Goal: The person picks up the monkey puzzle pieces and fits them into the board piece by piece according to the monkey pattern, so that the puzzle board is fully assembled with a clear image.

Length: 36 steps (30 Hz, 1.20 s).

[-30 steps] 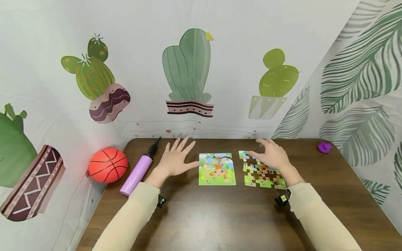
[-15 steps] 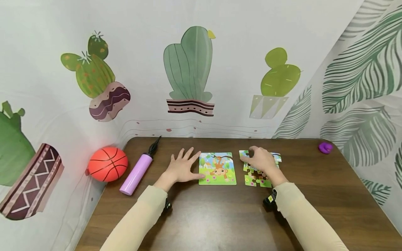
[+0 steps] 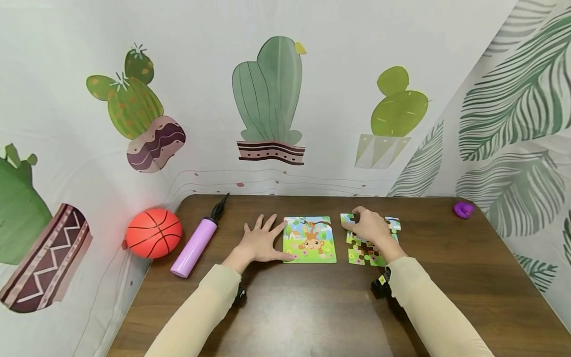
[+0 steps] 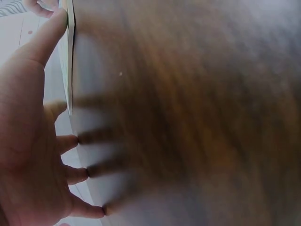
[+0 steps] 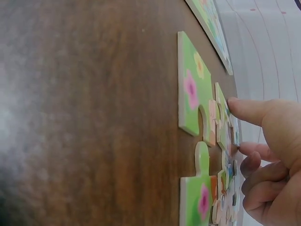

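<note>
A square monkey picture board (image 3: 312, 253) lies flat mid-table, all its parts joined. My left hand (image 3: 262, 244) is spread at its left side, with the thumb on the lower left corner and fingertips on the table. To the right, loose jigsaw pieces (image 3: 357, 256) of the same picture lie in rough rows with gaps. My right hand (image 3: 374, 229) pinches the upper left jigsaw piece (image 3: 347, 217) between thumb and index finger, its other fingers curled in the right wrist view. That hand hides several middle pieces. Flowered bottom pieces (image 5: 190, 84) stand nearest the right wrist camera.
A purple pump (image 3: 195, 247) with a black nozzle lies left of my left hand. A red basketball (image 3: 153, 233) sits at the table's left edge. A purple rubber duck (image 3: 463, 210) stands in the far right corner. A printed curtain hangs behind the brown table (image 3: 312, 307).
My left hand has come right and down, its thumb now on the board's corner. My right hand has moved left and lowered onto the upper left jigsaw piece.
</note>
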### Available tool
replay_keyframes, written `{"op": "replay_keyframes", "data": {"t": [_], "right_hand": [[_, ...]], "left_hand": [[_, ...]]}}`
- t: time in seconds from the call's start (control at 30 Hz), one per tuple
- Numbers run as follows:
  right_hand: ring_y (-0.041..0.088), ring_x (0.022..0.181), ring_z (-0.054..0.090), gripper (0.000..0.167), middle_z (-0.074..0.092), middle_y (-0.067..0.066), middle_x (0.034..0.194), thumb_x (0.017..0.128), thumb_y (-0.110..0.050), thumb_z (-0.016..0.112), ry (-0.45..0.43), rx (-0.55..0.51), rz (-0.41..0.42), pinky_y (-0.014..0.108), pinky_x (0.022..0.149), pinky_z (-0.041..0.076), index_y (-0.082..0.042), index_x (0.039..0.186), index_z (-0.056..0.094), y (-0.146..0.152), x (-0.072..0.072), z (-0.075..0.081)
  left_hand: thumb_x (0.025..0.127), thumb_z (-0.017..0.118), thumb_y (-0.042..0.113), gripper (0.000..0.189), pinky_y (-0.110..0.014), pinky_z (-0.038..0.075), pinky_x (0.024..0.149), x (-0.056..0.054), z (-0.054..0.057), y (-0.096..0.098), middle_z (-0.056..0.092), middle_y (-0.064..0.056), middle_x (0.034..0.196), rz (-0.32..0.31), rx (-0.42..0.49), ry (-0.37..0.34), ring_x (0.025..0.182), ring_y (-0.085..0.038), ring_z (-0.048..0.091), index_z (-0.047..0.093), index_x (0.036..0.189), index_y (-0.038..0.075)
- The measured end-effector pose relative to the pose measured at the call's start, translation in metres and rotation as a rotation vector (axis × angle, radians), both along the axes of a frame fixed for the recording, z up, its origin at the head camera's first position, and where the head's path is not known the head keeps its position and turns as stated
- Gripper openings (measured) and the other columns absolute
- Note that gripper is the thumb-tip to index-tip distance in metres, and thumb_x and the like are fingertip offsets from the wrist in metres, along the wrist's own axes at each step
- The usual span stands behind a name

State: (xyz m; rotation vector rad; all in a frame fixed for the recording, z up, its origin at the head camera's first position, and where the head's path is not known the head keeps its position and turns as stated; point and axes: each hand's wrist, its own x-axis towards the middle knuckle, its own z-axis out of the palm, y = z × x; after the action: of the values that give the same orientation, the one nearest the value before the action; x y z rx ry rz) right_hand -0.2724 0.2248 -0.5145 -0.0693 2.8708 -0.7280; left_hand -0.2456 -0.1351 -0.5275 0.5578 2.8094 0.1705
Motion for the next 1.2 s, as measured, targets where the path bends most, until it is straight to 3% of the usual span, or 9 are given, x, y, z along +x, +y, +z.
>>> {"op": "replay_keyframes", "data": {"t": [0.1,0.2,0.47,0.73,0.97,1.2], "right_hand": [[0.024,0.055,0.057,0.074,0.067,0.007,0.075,0.097,-0.053,0.069,-0.014,-0.010,-0.003,0.043,0.056,0.043,-0.005,0.150,0.049,0.000,-0.002,-0.001],[0.024,0.056,0.058,0.073,0.064,0.005,0.069,0.097,-0.052,0.070,-0.027,-0.028,-0.003,0.046,0.060,0.046,-0.004,0.148,0.050,0.000,-0.005,-0.003],[0.023,0.071,0.060,0.072,0.066,0.009,0.091,0.096,-0.048,0.073,-0.079,-0.093,-0.021,0.042,0.067,0.049,0.001,0.144,0.050,0.001,-0.012,-0.004],[0.028,0.087,0.061,0.065,0.061,0.014,0.112,0.095,-0.041,0.077,0.005,-0.058,-0.003,0.044,0.072,0.048,-0.002,0.139,0.051,-0.002,-0.010,-0.003],[0.025,0.075,0.063,0.061,0.066,0.011,0.108,0.093,-0.039,0.079,0.038,-0.063,0.002,0.041,0.064,0.047,-0.007,0.136,0.050,-0.003,-0.006,-0.004],[0.022,0.075,0.066,0.048,0.070,0.011,0.107,0.101,-0.030,0.069,0.059,-0.145,0.009,0.041,0.064,0.050,-0.008,0.140,0.054,0.000,-0.004,-0.001]], "left_hand": [[0.070,0.049,0.101,0.119,-0.083,0.011,0.109,0.000,0.002,0.001,0.004,-0.004,0.175,-0.005,-0.003,0.001,0.157,-0.045,0.002,0.014,0.167,0.041],[0.071,0.051,0.099,0.119,-0.083,0.012,0.109,0.002,0.005,0.001,0.006,-0.005,0.174,-0.012,-0.002,0.006,0.156,-0.045,0.003,0.016,0.167,0.038],[0.072,0.053,0.097,0.119,-0.082,0.014,0.109,0.004,0.009,0.002,0.009,-0.007,0.174,-0.024,0.002,0.021,0.156,-0.046,0.005,0.019,0.168,0.035],[0.072,0.054,0.097,0.118,-0.083,0.014,0.109,0.004,0.008,0.001,0.010,-0.007,0.174,-0.022,-0.003,0.027,0.156,-0.046,0.006,0.021,0.167,0.036],[0.071,0.053,0.098,0.120,-0.082,0.015,0.109,0.004,0.008,0.002,0.009,-0.006,0.174,-0.015,-0.014,0.022,0.156,-0.046,0.006,0.019,0.167,0.037],[0.069,0.053,0.099,0.120,-0.082,0.015,0.109,0.004,0.009,0.002,0.009,-0.005,0.174,-0.011,-0.015,0.023,0.156,-0.045,0.006,0.019,0.167,0.038]]}}
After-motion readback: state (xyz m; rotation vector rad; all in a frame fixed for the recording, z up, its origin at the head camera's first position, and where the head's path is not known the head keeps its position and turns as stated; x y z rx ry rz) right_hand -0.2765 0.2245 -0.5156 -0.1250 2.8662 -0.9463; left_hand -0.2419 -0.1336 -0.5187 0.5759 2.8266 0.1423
